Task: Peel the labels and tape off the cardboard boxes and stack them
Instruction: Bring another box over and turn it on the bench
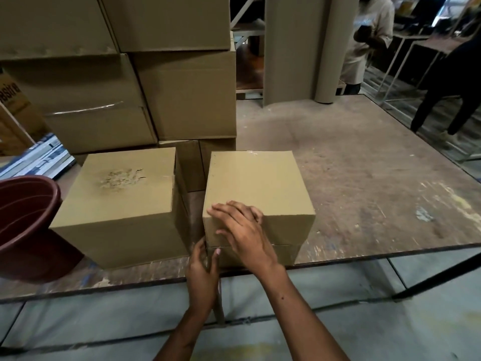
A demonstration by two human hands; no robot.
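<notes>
Two plain cardboard boxes stand on the worn table (364, 194). The right box (260, 181) sits at the table's front edge. My right hand (242, 230) rests flat on its near top edge with fingers spread. My left hand (201, 272) is at the box's lower left front corner and pinches a strip of brown tape (219, 306) that hangs down below the table edge. The left box (122, 201) stands apart, with a torn, scuffed patch on its top.
A tall stack of larger cardboard boxes (187, 95) fills the back left. A dark red bucket (26, 217) stands at the left edge. Rolled cardboard (299, 48) stands behind the table. Two people (369, 40) are at the far right.
</notes>
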